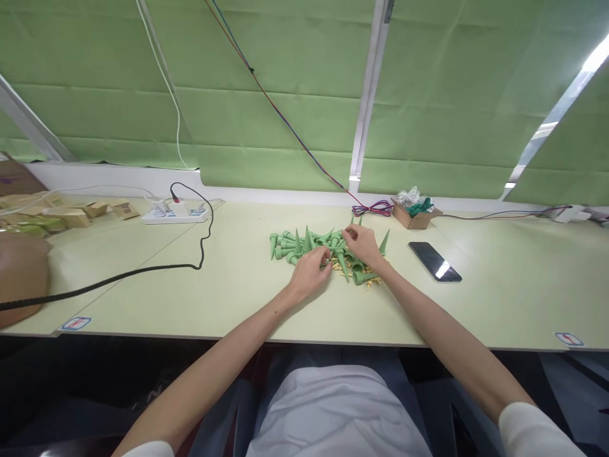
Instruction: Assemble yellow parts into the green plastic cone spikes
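Note:
A pile of green plastic cone-shaped spikes (286, 244) lies on the table in front of me, some upright and some on their sides. Small yellow plastic pieces (370, 284) are scattered along its near right side. My left hand (311, 273) is at the pile's near edge, fingers curled closed around what looks like one green spike, mostly hidden by them. Over the back right of the pile, my right hand (363, 245) has its thumb and fingertips pinched together. Whatever sits between those fingertips is too small to make out against the green behind.
A black phone (434, 261) lies to the right. Behind it stands a small cardboard box (415, 218) holding clear and green plastic, beside coiled wires (373, 208). At left are a power strip (177, 214), a black cable (137, 271) and several cardboard pieces (71, 217).

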Demonstrator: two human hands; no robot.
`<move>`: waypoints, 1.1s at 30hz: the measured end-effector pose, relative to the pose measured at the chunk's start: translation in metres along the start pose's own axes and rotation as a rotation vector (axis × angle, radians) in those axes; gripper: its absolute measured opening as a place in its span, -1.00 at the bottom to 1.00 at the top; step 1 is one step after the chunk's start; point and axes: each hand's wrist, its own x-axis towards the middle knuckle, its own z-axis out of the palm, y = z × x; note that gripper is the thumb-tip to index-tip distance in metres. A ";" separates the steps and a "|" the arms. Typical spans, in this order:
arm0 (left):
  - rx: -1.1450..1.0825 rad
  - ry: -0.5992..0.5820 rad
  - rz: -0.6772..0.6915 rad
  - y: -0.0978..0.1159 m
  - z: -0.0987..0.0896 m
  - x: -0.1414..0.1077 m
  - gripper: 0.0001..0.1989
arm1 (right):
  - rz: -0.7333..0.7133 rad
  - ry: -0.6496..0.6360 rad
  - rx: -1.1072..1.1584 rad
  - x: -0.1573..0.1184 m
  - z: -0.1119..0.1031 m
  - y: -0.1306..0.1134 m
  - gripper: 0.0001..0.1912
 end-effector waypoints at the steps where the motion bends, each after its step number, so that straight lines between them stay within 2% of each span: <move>1: 0.000 0.003 -0.009 0.000 -0.001 0.000 -0.94 | -0.028 -0.018 -0.001 -0.005 -0.001 -0.003 -0.73; 7: -0.001 0.028 -0.031 -0.001 -0.001 0.000 -0.96 | -0.117 -0.145 -0.032 -0.021 -0.002 -0.010 -0.75; 12: -0.032 -0.047 0.020 -0.002 0.001 0.000 -0.90 | -0.173 -0.204 -0.016 -0.023 -0.001 -0.009 -0.80; 17: -0.036 -0.102 0.053 0.000 0.002 0.000 -0.88 | -0.199 -0.130 0.019 -0.025 -0.003 -0.010 -0.76; 33: -0.017 -0.116 0.069 0.000 0.001 0.000 -0.86 | -0.126 0.026 0.037 -0.027 0.000 -0.009 -0.64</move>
